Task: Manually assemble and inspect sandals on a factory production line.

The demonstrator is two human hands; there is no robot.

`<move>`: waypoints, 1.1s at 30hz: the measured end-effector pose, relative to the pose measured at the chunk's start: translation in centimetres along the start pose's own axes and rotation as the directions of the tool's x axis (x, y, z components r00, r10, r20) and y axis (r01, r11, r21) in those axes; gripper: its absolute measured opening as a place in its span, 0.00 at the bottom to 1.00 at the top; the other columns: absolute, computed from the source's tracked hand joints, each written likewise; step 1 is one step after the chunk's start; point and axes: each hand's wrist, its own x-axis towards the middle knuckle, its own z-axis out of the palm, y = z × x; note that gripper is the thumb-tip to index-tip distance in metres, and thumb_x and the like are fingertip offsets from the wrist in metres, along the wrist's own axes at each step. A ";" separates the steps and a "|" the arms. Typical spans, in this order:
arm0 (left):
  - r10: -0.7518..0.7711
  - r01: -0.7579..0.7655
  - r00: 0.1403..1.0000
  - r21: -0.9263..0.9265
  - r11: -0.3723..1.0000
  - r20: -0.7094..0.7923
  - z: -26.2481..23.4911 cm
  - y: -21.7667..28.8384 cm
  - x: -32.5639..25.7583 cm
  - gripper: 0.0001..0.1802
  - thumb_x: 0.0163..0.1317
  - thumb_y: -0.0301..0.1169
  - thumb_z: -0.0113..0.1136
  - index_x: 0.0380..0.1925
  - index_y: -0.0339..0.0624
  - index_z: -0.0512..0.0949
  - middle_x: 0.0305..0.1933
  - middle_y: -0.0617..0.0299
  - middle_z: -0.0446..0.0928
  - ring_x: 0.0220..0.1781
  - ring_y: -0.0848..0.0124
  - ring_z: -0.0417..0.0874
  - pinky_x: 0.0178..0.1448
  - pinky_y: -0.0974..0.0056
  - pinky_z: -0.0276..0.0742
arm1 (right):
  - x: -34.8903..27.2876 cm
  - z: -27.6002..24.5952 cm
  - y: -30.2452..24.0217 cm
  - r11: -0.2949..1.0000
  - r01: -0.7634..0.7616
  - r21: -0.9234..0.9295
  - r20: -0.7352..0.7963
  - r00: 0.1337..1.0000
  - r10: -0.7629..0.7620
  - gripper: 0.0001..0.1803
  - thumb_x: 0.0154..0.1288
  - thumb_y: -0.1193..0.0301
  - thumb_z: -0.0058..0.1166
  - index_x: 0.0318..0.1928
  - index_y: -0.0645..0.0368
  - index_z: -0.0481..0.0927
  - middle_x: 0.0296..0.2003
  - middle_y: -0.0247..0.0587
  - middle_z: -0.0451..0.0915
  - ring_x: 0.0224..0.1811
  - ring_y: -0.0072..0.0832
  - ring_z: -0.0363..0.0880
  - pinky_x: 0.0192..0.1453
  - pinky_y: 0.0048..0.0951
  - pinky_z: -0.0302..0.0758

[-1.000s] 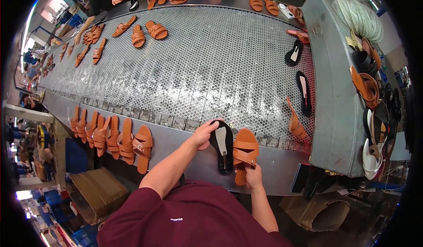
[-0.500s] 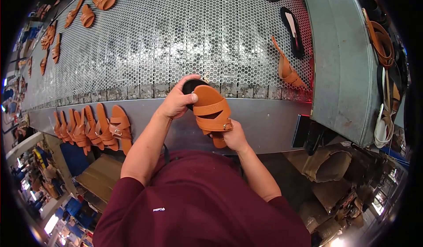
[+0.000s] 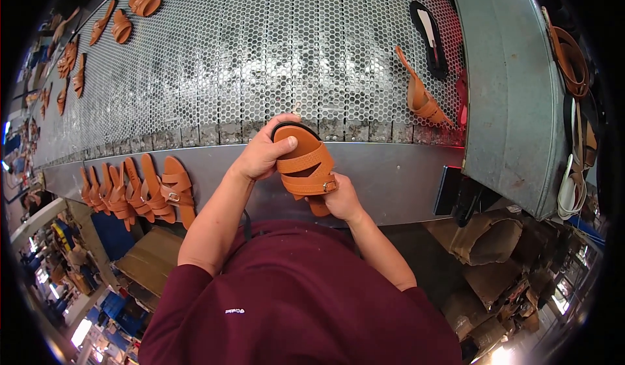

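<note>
A tan slide sandal [image 3: 309, 169] with crossed straps and a small side buckle is held over the near rim of the metal bench. Beneath its toe lies a black sole [image 3: 298, 125], of which only a dark curved edge shows. My left hand [image 3: 260, 155] is closed round the toe end, thumb on the insole and fingers under the black sole. At the buckle side, my right hand [image 3: 343, 199] grips the sandal near the straps; its fingers are partly hidden beneath. The sandal's heel end points down toward my body.
A perforated metal conveyor [image 3: 260, 59] stretches ahead, carrying tan sandal uppers [image 3: 423, 98] and black soles [image 3: 430, 39]. Several tan sandals [image 3: 156, 189] lean in a row on the left front ledge. A grey metal housing [image 3: 501, 91] bounds the right, with a cardboard box [image 3: 491, 241] below.
The black sole, formerly sticking out beside the toe, now sits nearly lined up under the sandal. The pieces on the conveyor have shifted slightly away and to the left.
</note>
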 end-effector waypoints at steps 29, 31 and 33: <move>-0.006 0.107 0.984 0.561 0.820 -0.180 4.7 1.4 0.1 0.18 0.64 0.28 0.61 0.54 0.38 0.76 0.46 0.59 0.81 0.47 0.75 0.80 0.52 0.67 0.78 | -0.6 -2.7 0.3 0.980 -0.024 -0.200 -0.064 0.998 0.011 0.08 0.61 0.76 0.59 0.42 0.64 0.81 0.36 0.33 0.83 0.38 0.18 0.78 0.44 0.27 0.76; 0.017 0.102 0.981 0.588 0.803 -0.193 4.5 0.9 0.2 0.18 0.64 0.29 0.62 0.53 0.37 0.77 0.46 0.59 0.81 0.46 0.75 0.81 0.52 0.67 0.78 | -0.6 -2.9 0.2 0.979 -0.025 -0.203 -0.067 0.998 0.012 0.08 0.61 0.76 0.59 0.41 0.63 0.81 0.36 0.33 0.83 0.38 0.18 0.78 0.45 0.27 0.76; 0.038 0.097 0.978 0.611 0.785 -0.204 4.6 0.7 0.2 0.18 0.63 0.30 0.63 0.52 0.36 0.78 0.45 0.58 0.82 0.46 0.75 0.81 0.52 0.67 0.79 | -0.9 -3.2 -0.2 0.979 -0.023 -0.202 -0.026 1.000 0.018 0.08 0.61 0.76 0.59 0.42 0.63 0.81 0.36 0.33 0.83 0.38 0.18 0.77 0.44 0.27 0.76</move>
